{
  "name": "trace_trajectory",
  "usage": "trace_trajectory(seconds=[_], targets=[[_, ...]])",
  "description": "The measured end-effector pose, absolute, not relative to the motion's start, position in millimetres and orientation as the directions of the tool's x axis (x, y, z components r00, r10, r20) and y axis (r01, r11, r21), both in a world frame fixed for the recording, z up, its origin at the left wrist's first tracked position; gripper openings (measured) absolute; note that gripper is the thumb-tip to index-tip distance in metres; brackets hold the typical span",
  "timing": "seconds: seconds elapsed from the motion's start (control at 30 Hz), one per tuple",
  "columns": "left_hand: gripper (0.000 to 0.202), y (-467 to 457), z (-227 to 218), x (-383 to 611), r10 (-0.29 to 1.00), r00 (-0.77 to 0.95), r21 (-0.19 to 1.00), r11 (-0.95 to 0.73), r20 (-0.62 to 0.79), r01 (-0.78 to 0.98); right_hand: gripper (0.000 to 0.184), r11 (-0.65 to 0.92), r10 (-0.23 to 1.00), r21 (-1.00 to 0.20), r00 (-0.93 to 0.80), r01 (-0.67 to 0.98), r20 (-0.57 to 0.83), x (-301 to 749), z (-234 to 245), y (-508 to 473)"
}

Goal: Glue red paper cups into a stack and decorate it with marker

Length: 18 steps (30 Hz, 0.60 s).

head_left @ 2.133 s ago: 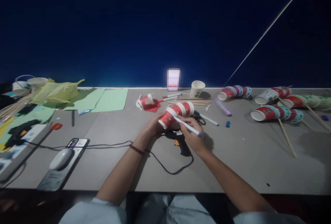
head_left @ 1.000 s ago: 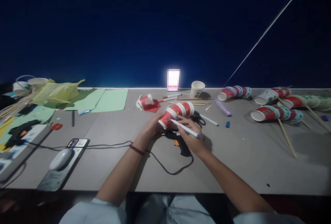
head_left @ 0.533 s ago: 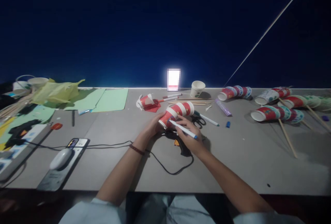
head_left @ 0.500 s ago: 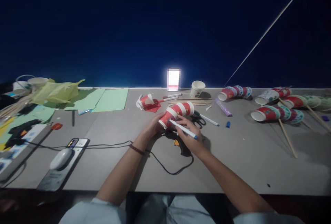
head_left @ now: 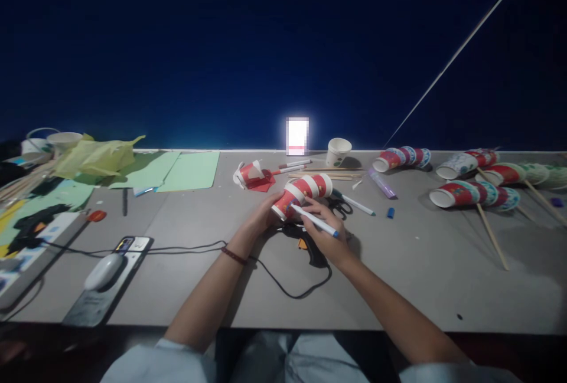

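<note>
My left hand [head_left: 262,216] is closed round the near end of a curved row of joined red and white paper cups [head_left: 309,185], which it holds tilted above the table. In my right hand [head_left: 328,232] is a white marker with a blue end [head_left: 319,222], its tip at the red side of the nearest cup, where small blue marks show. Under the hands lies a black hot glue gun [head_left: 310,247] with an orange trigger. Black-handled scissors [head_left: 342,209] lie partly hidden behind my right hand, beside a green-tipped marker [head_left: 359,204]. A blue cap [head_left: 390,213] is to the right.
Several decorated cup rows on sticks [head_left: 481,194] lie at the right. A white paper cup [head_left: 339,151] stands near wooden sticks and a purple tube [head_left: 382,183]. Leftward are green paper sheets [head_left: 192,170], a phone [head_left: 108,282], and a power strip [head_left: 42,256]; a black cord crosses the table.
</note>
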<state>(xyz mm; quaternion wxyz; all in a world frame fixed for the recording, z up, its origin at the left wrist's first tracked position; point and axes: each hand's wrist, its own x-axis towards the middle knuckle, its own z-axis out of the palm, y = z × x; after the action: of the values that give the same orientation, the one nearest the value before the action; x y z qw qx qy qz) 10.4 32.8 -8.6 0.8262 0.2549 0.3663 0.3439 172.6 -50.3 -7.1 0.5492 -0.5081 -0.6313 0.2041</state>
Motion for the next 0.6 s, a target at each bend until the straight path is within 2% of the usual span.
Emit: trace_trajectory(seconds=[0.13,0.43,0.6], targets=[[0.037,32.2,-6.0,10.7,0.763,0.472,0.683,0.627,-0.441,-0.376,0.009,0.405,0.858,-0.805,0.122,0.434,0.498,171.3,-6.0,-50.0],[0.039,32.6,-10.0,10.9,0.754,0.521,0.673,0.627,-0.400,-0.392,0.010,0.355,0.879,-0.873,0.199,0.336,0.434,171.9,-9.7,-47.9],[0.038,31.8,-8.2,10.8,0.752,0.527,0.667,0.630,-0.396,-0.397,0.009,0.364,0.884,-0.870,0.172,0.334,0.436,171.3,-8.9,-49.6]])
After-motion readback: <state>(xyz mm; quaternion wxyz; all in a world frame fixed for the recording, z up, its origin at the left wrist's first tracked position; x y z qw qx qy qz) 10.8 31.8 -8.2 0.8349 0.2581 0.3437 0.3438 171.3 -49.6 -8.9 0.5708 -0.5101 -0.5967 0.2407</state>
